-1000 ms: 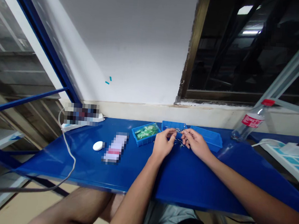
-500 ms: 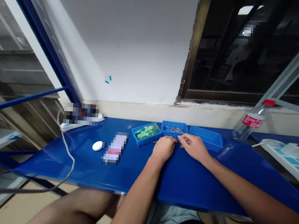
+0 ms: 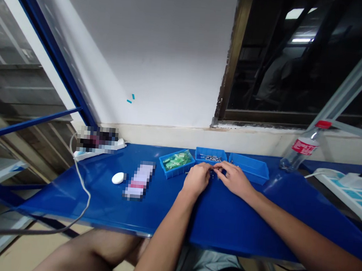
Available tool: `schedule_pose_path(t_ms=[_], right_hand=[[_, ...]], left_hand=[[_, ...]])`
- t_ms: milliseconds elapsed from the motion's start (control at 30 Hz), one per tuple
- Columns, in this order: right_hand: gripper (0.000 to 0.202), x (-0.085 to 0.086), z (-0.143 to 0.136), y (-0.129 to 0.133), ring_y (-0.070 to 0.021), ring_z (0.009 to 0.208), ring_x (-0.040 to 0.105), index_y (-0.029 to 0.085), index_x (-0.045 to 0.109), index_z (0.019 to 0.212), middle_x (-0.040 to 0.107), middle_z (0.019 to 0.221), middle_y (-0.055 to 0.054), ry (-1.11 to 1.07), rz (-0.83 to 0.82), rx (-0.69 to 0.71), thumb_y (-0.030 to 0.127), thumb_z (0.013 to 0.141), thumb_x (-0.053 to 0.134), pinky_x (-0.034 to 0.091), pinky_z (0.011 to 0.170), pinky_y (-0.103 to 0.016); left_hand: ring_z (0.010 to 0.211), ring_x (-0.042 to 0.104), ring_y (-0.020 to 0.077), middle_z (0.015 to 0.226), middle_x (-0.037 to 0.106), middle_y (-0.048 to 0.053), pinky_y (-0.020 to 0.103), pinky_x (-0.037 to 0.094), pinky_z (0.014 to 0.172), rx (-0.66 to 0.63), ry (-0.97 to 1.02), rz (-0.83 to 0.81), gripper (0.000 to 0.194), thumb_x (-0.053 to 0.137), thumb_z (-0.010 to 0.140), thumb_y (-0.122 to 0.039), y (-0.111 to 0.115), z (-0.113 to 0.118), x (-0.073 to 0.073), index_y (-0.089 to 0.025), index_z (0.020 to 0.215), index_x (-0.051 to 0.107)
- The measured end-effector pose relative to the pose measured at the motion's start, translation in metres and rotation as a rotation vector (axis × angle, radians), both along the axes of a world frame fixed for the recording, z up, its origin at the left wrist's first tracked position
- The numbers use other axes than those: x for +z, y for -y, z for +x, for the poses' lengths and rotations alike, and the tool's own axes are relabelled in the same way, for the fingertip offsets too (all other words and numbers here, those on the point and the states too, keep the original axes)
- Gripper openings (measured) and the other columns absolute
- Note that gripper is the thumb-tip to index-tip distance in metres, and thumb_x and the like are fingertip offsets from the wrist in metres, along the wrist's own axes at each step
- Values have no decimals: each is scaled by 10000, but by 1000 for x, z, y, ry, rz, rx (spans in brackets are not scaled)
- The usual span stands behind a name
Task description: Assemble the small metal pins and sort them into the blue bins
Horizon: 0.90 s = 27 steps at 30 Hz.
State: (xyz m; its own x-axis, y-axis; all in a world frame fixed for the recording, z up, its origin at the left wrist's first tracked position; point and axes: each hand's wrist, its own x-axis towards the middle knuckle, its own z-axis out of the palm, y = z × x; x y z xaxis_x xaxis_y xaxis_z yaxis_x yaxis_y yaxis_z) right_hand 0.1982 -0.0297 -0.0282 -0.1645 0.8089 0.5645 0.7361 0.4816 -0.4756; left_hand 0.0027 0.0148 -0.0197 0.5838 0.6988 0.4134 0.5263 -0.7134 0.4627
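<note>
Silvery metal pieces point(image 3: 210, 158) lie heaped in the middle blue tray point(image 3: 210, 151), and a few loose bits point(image 3: 213, 176) show on the table just in front of it, partly under the fingers. A second ago I had both hands up across that tray; now they have come down before it and its contents are in plain view, so I judge the handling has shifted to the tabletop. My left hand point(image 3: 197, 178) is curled, knuckles up; my right hand point(image 3: 235, 177) reaches thumb and forefinger toward it until the fingertips nearly meet. Whether either grasps a piece, I cannot tell from here. Left of the middle tray, green packets point(image 3: 178, 160) fill a second tray point(image 3: 179, 172); to its right sits a third tray point(image 3: 249, 169). Farther right, a red-capped bottle point(image 3: 303, 147) stands on the blue table point(image 3: 109, 207).
</note>
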Motion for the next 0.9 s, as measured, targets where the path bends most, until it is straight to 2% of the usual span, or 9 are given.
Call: schedule_pose_path(t_ms=[100, 233, 433, 533, 633, 767, 833, 900], right_hand=[[177, -1, 1, -1, -221, 791, 709, 236, 704, 1092, 761, 999, -71, -16, -4, -25, 307, 993, 574, 554, 738, -338], [154, -1, 2, 0, -191, 666, 674, 226, 697, 1057, 765, 920, -55, -59, -39, -53, 319, 960, 621, 544, 674, -321], [114, 0, 0, 1, -151, 611, 629, 221, 651, 996, 729, 841, -27, -99, -77, -23, 283, 904, 622, 521, 625, -281], [189, 1, -1, 2, -148, 641, 623, 220, 630, 1051, 702, 829, -19, -147, -74, -27, 254, 865, 628, 515, 612, -264], [281, 3, -2, 4, -137, 613, 594, 215, 634, 1129, 683, 820, -11, -213, -101, -43, 233, 849, 618, 503, 583, -252], [160, 4, -1, 6, -150, 610, 618, 208, 677, 1005, 706, 810, -28, -314, -111, -129, 290, 872, 641, 503, 564, -262], [156, 4, 0, 6, -163, 641, 644, 208, 705, 975, 722, 847, -44, -339, -101, -114, 329, 889, 657, 525, 582, -275], [169, 2, 0, 5, -171, 670, 655, 210, 731, 954, 715, 885, -57, -335, -83, -76, 358, 902, 671, 541, 599, -288]], left_hand=[[999, 732, 210, 1105, 759, 72, 306, 573, 921, -22, 161, -44, 289, 589, 879, -31, 1, 4, 0, -201, 1088, 694], [935, 758, 180, 1091, 751, 59, 291, 588, 886, -29, 364, -137, 273, 623, 846, -2, 3, 9, 4, -187, 1044, 657], [897, 782, 171, 1106, 755, 68, 276, 611, 837, -43, 511, -279, 271, 645, 836, 7, 5, 12, 8, -176, 1035, 641], [927, 784, 179, 1137, 761, 84, 282, 618, 843, -49, 535, -300, 245, 654, 869, -44, 7, 12, 10, -176, 1075, 646], [927, 782, 199, 1093, 782, 87, 312, 621, 864, 8, 484, -247, 203, 667, 936, -193, 9, 11, 13, -181, 1139, 667], [830, 786, 229, 904, 808, 67, 328, 634, 807, 28, 352, -278, 343, 611, 1004, -429, 12, 10, 14, -192, 1236, 698], [876, 795, 237, 955, 820, 78, 327, 640, 828, -8, 367, -334, 396, 621, 999, -445, 12, 11, 12, -189, 1295, 685], [983, 793, 235, 1076, 817, 94, 328, 638, 894, -47, 436, -380, 400, 643, 992, -359, 10, 12, 9, -180, 1349, 655]])
